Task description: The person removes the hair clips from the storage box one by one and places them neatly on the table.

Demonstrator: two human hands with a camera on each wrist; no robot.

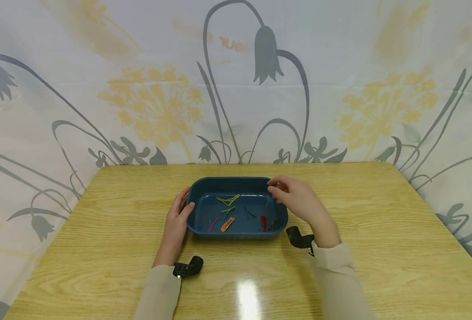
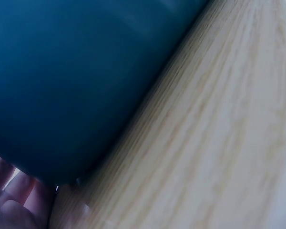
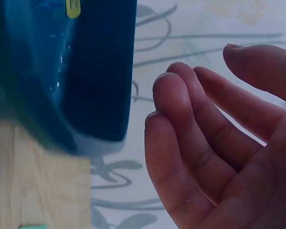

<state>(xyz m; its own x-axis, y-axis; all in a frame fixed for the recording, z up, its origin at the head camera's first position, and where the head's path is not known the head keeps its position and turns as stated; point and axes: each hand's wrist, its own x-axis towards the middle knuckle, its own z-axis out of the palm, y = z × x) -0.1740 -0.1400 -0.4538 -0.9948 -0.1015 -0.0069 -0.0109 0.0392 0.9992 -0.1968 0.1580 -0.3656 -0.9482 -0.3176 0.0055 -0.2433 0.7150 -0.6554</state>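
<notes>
Blue tray (image 1: 236, 236) sat on the wooden table (image 1: 380, 266) with its long axis running left to right across the person, so each hand had one short end. Left hand (image 1: 175, 216) gripped the left end, thumb on the rim, fingers down the outer wall; the left wrist view showed those fingers close under the tray's curved base. Right hand (image 1: 300, 202) stood at the far right corner, fingers loosely bent and holding nothing; in the right wrist view, thumb well away from the fingers, a narrow gap between fingertips and wall. Key relation, in my judgement: the hair clips lay to the left of the right fingertips and nearer the person, below the rim, so a reach from there had to go inward and down past the wall. Red clip (image 1: 264, 223) pointed roughly away from the person, brown clip (image 1: 271, 226) just beside it; dark blue clip (image 1: 250, 213) lay further left, on a slant. These were nearer the right hand. Purple clip (image 1: 212, 224) and orange clip (image 1: 227, 224) lay toward the left hand; green clip (image 1: 228, 210) and yellow-green clip (image 1: 228, 200) lay behind them.
</notes>
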